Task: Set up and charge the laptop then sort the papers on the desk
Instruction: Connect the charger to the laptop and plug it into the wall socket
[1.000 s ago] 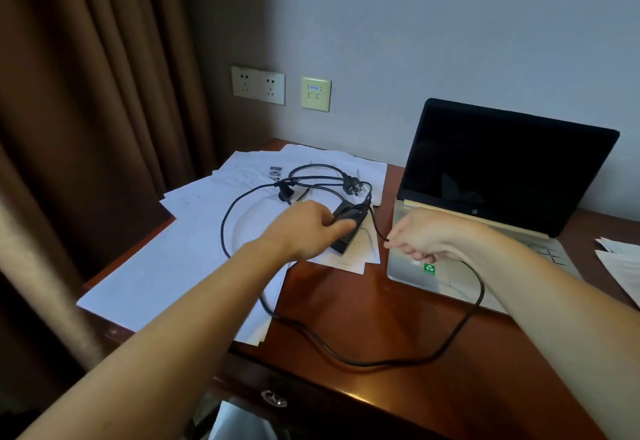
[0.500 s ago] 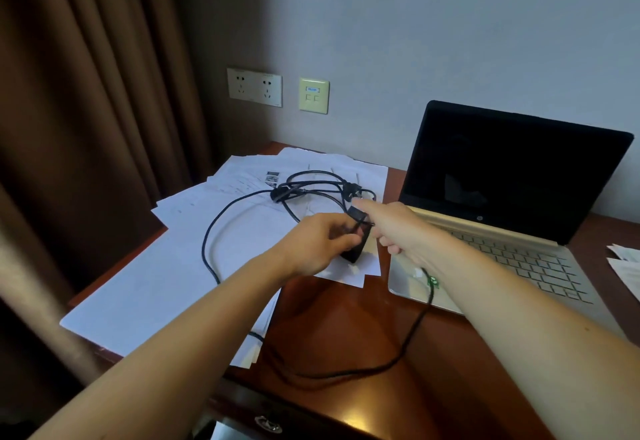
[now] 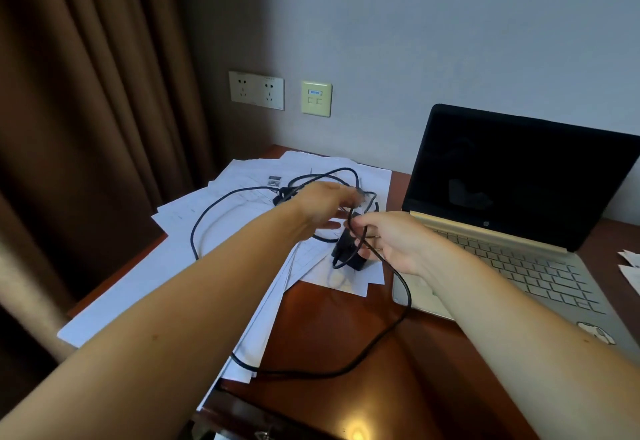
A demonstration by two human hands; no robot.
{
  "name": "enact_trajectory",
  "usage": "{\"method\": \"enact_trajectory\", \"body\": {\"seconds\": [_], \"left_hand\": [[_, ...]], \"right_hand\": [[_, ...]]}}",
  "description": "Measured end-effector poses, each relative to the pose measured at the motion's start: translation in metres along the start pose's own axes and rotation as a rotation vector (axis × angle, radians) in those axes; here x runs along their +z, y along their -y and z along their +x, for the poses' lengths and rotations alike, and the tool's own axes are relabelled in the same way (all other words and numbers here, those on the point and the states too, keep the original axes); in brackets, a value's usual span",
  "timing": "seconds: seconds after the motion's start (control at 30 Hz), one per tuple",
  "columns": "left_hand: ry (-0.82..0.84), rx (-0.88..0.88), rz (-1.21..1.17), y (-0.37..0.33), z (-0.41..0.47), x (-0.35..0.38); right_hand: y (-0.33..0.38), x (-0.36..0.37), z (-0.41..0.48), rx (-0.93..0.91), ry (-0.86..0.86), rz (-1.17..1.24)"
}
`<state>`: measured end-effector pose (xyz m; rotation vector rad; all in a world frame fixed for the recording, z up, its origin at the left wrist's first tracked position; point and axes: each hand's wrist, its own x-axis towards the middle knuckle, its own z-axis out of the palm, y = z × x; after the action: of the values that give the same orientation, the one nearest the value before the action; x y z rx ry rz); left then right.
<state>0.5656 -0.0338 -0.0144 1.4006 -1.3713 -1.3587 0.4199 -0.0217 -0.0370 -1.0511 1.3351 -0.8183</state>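
Observation:
An open gold laptop (image 3: 512, 266) with a dark screen stands on the right of the wooden desk (image 3: 332, 335). Loose white papers (image 3: 221, 252) are spread over the desk's left half. The black charger brick (image 3: 346, 252) rests on them, and its black cable (image 3: 401, 315) loops over papers and desk. My right hand (image 3: 394, 242) pinches the cable just above the brick. My left hand (image 3: 325, 207) is blurred, fingers apart, with its tips at the tangled plug end (image 3: 362, 197) of the cable.
A double wall socket (image 3: 256, 90) and a yellowish data plate (image 3: 316, 98) sit on the wall behind the papers. Brown curtain (image 3: 86, 128) hangs along the left. More white sheets (image 3: 630, 266) lie at the right edge, beside the laptop.
My left hand has let go of the brick and moved farther back toward the plug end. My right hand has shifted left from the laptop's corner to the cable by the brick.

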Motion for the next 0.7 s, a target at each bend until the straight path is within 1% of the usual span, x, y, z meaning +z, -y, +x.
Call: {"method": "enact_trajectory", "body": {"seconds": [0.1, 0.17, 0.23, 0.3, 0.33, 0.37, 0.4, 0.43, 0.47, 0.5, 0.53, 0.57, 0.6, 0.63, 0.67, 0.7], "left_hand": [[-0.106, 0.071, -0.152, -0.014, 0.002, -0.002], [-0.244, 0.174, -0.261, -0.021, 0.006, -0.015], [-0.4, 0.27, -0.376, -0.025, 0.011, -0.032], [-0.454, 0.293, -0.378, -0.022, 0.012, -0.043], [-0.44, 0.284, -0.291, -0.018, 0.01, -0.044], [-0.422, 0.267, -0.127, -0.012, 0.007, -0.041], [-0.424, 0.255, 0.077, -0.004, 0.005, -0.036], [-0.463, 0.268, 0.29, 0.004, 0.002, -0.03], [-0.542, 0.317, 0.485, 0.012, -0.002, -0.024], [-0.638, 0.403, 0.661, 0.016, -0.009, -0.018], [-0.692, 0.513, 0.813, 0.018, -0.015, -0.013], [-0.652, 0.624, 0.946, 0.019, -0.018, -0.009], [-0.506, 0.715, 1.054, 0.02, -0.018, -0.006], [-0.284, 0.747, 1.138, 0.019, -0.017, -0.003], [-0.071, 0.701, 1.211, 0.017, -0.017, 0.0], [0.076, 0.614, 1.276, 0.013, -0.018, 0.003]], "right_hand": [[-0.001, -0.005, -0.004, 0.0, -0.014, -0.068], [-0.001, -0.009, -0.009, 0.011, -0.007, -0.139], [-0.001, -0.012, -0.014, 0.029, 0.009, -0.15], [-0.002, -0.013, -0.016, 0.039, 0.014, -0.121], [-0.003, -0.012, -0.015, 0.04, 0.01, -0.084], [-0.005, -0.01, -0.013, 0.041, 0.001, -0.025], [-0.007, -0.009, -0.011, 0.046, -0.014, 0.049], [-0.009, -0.006, -0.009, 0.052, -0.03, 0.119], [-0.01, -0.005, -0.008, 0.052, -0.049, 0.17], [-0.011, -0.003, -0.007, 0.047, -0.068, 0.201], [-0.01, -0.001, -0.006, 0.042, -0.082, 0.22], [-0.01, 0.001, -0.006, 0.038, -0.093, 0.233], [-0.009, 0.002, -0.007, 0.035, -0.097, 0.239], [-0.008, 0.002, -0.009, 0.03, -0.096, 0.239], [-0.007, 0.002, -0.01, 0.024, -0.095, 0.235], [-0.007, 0.001, -0.012, 0.021, -0.095, 0.232]]}}
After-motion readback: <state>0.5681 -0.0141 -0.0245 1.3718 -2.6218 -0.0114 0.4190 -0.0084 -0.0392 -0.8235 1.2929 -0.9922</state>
